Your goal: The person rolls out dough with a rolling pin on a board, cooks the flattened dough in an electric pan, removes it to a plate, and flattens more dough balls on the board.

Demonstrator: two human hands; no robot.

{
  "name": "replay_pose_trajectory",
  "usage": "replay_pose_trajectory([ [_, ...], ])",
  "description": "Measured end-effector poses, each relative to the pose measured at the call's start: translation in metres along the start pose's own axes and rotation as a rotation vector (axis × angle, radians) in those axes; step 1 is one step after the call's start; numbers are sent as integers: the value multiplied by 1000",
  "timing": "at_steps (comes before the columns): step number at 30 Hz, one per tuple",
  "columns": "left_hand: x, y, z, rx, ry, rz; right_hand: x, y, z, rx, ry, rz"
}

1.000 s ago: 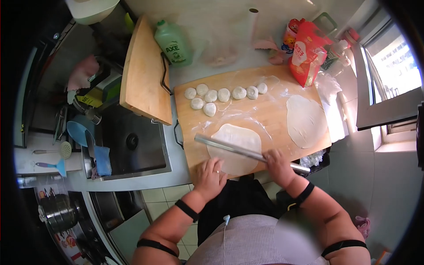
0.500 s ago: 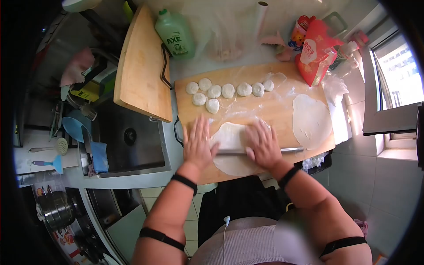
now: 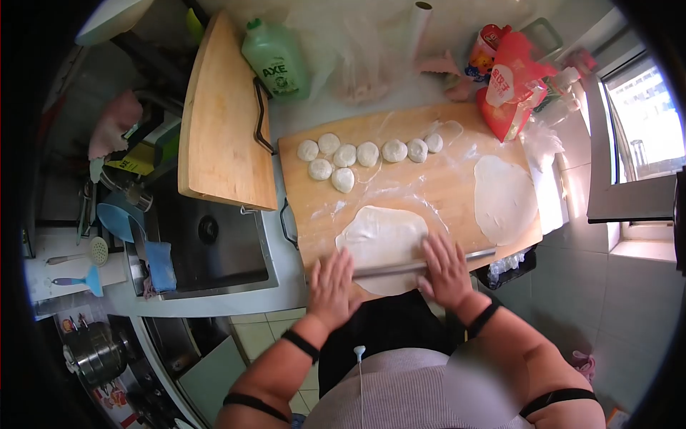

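Observation:
A thin metal-grey rolling pin (image 3: 389,269) lies across a flat oval sheet of dough (image 3: 382,232) near the board's front edge. My left hand (image 3: 331,286) rests on the pin's left part, fingers stretched forward and palm down. On the pin's right part lies my right hand (image 3: 446,270), its fingers also extended and slightly apart. Neither hand wraps around the pin. Several small floured dough balls (image 3: 368,154) sit in rows behind the sheet. A second rolled sheet (image 3: 504,200) lies flat at the right.
The wooden board (image 3: 321,218) is dusted with flour. To the left, an upright cutting board (image 3: 227,114) stands by the sink (image 3: 179,264). Behind are a green AXE bottle (image 3: 276,61) and a red flour bag (image 3: 509,89). An open window (image 3: 647,121) is at the right.
Both hands and the rolling pin have moved back toward my body, to the sheet's near part. More of the dough's far part is uncovered. The dough balls stay in place.

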State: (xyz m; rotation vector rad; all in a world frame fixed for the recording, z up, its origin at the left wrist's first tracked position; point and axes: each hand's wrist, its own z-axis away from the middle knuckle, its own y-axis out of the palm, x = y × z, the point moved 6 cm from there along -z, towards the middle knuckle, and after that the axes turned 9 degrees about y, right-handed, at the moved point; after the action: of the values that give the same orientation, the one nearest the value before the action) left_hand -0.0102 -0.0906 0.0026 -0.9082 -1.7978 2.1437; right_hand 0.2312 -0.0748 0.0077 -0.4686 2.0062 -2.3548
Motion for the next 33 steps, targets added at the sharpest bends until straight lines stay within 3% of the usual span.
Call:
replay_pose_trajectory([
  [1, 15, -10, -29, -20, -15, -63, -4, -6, -27, -111, 26, 34],
  [3, 52, -25, -83, -191, -77, -79, -14, -14, -90, -142, 128, 60],
  [6, 73, -43, -119, -256, -162, -100, -23, -20, -131, -215, 182, 60],
  [10, 41, -21, -67, -194, -25, -33, -13, -10, -61, -132, 83, 18],
  [12, 11, -2, -10, 9, 12, 13, -2, -4, 4, -80, -26, 24],
  [14, -11, 7, 32, 69, 52, 32, 1, 3, 46, 130, 20, -36],
  [16, -7, 8, 29, 113, 59, -13, 1, 4, 36, 146, 36, 11],
  [18, 18, 0, -11, -51, 68, -84, -7, 1, -12, -192, 0, 30],
  [20, 51, -28, -68, -194, -28, -78, -14, -14, -74, -173, 148, 59],
  [22, 76, -52, -104, -326, -173, -145, -16, -23, -102, -228, 104, 49],
  [24, 64, -67, -97, -423, -75, -67, -16, -28, -100, -264, 71, 41],
  [25, 56, -75, -91, -518, 25, 11, -14, -24, -96, -157, 6, -49],
  [26, 47, -63, -79, -471, 63, 107, -12, -21, -93, -54, -62, -138],
  [27, 35, -46, -58, -421, 102, 202, -12, -21, -86, -157, -108, -112],
  [31, -28, -8, -13, -98, 299, 242, -12, -12, -80, -163, -161, -114],
  [33, -34, -8, -15, -95, 287, 194, -3, -13, -71, -195, -259, -131],
])
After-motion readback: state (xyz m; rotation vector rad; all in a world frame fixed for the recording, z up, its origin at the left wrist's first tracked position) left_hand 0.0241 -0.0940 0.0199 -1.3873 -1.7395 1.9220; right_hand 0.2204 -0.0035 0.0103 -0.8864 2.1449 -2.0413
